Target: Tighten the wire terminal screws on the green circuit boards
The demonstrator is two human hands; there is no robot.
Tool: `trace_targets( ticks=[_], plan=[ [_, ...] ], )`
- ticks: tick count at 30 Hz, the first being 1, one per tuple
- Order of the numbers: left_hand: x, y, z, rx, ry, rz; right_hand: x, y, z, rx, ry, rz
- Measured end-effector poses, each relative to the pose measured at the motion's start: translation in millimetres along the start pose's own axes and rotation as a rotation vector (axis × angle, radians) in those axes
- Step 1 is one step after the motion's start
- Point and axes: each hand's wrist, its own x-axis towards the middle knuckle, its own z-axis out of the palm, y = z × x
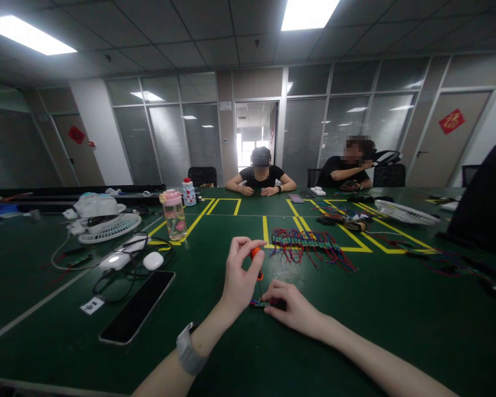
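An orange-handled screwdriver (260, 274) stands nearly upright in my left hand (240, 273), whose fingers are closed round the top of its handle. Its thin shaft points down at a small circuit board (258, 303) on the green table (215, 364). My right hand (291, 307) rests beside the board, thumb and fingers pinching its right end; part of the board is hidden under them. Beyond my hands lies a row of joined green circuit boards (306, 241) with red and blue wires sticking out on both sides.
At the left are a black phone (138, 307), a white earbud case (152, 261), tangled cables, a pink-capped bottle (174, 216) and a white fan (109, 227). More wires (343, 218) lie at the back right. Two people sit across the table.
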Motion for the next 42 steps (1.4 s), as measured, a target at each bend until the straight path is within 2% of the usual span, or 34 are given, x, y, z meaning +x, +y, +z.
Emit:
trace_targets(
  ticks=[5, 12, 18, 25, 30, 35, 37, 42],
  plan=[
    [-0.8, -2.0, 1.6, -0.210, -0.047, -0.083, 0.2, -0.6, -0.9, -0.005, -0.007, -0.002],
    [-0.1, 0.1, -1.1, 0.005, 0.030, 0.056, 0.9, 1.0, 0.0, -0.007, -0.001, -0.007],
    [-0.7, -1.0, 1.1, -0.219, -0.053, -0.076, 1.2, 2.6, 1.1, -0.012, 0.002, -0.014],
    [-0.5, 1.5, -0.7, -0.009, 0.002, 0.053, 1.0, -0.1, -1.8, 0.001, 0.002, -0.009],
    [-1.9, -1.6, 0.1, -0.191, -0.071, -0.042, 1.0, 0.6, -1.5, 0.003, -0.007, -0.009],
    [-0.4, -0.3, 0.1, -0.012, 0.011, 0.016, -0.6, 2.2, -1.0, -0.001, -0.001, -0.008],
    [0.1, 0.5, -0.1, 0.005, 0.011, 0.018, -0.7, 2.6, -1.1, -0.001, 0.001, -0.008],
    [0.0, -0.3, 1.7, -0.185, -0.053, -0.067, 0.1, 4.1, -0.2, 0.002, -0.004, -0.012]
  ],
)
